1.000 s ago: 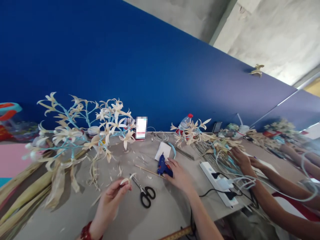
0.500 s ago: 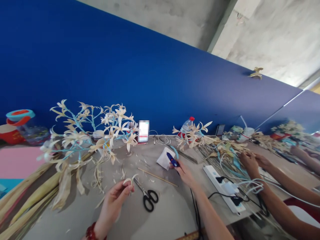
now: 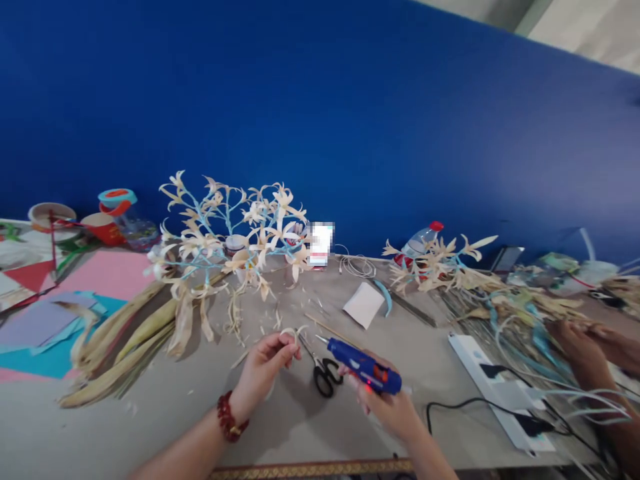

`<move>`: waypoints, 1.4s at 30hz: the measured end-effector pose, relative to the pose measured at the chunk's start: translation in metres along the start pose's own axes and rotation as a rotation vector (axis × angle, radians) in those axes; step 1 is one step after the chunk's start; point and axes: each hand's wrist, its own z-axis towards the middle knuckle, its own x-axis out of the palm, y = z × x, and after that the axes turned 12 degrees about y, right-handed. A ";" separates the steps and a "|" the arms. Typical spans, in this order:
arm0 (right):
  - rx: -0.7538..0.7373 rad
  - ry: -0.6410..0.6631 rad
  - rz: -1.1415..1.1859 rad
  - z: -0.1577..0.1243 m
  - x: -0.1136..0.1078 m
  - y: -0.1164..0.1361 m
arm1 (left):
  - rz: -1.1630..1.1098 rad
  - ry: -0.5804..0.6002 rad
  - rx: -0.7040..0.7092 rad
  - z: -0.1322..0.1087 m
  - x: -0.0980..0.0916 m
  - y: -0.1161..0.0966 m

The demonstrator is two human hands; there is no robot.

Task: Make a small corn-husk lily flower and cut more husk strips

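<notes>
The right hand (image 3: pixel 395 408) has lifted the blue plastic hot glue gun (image 3: pixel 363 365) and brought it closer, just right of the black-handled scissors (image 3: pixel 324 375). Its fingers wrap the handle. The gun's long axis slants, nozzle pointing up and left toward the curled pale leaf strip (image 3: pixel 290 331), pinched by the left hand (image 3: pixel 264 363) left of the scissors. Bare grey tabletop (image 3: pixel 300 427) lies open from the scissors to the near edge.
</notes>
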 end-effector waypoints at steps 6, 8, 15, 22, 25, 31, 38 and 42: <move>-0.277 -0.006 -0.441 0.001 0.023 0.020 | -0.040 0.032 0.011 -0.003 -0.002 0.002; -0.271 0.012 -0.462 0.003 0.024 0.018 | -0.042 0.042 0.017 -0.003 -0.001 0.001; -0.254 -0.006 -0.502 0.003 0.026 0.005 | -0.023 0.044 0.002 -0.004 0.000 -0.004; -0.243 -0.004 -0.528 0.006 0.027 0.006 | -0.040 0.047 0.002 -0.004 -0.001 -0.001; -0.240 0.013 -0.520 0.006 0.027 0.009 | -0.053 0.049 0.006 -0.004 -0.001 -0.001; -0.242 0.015 -0.536 0.007 0.027 0.011 | -0.027 0.043 0.004 -0.004 -0.001 -0.002; -0.255 0.014 -0.539 0.007 0.028 0.010 | -0.020 0.048 0.008 -0.004 -0.003 0.001; -0.233 0.029 -0.519 0.007 0.028 0.011 | -0.012 0.042 0.006 -0.004 -0.002 0.001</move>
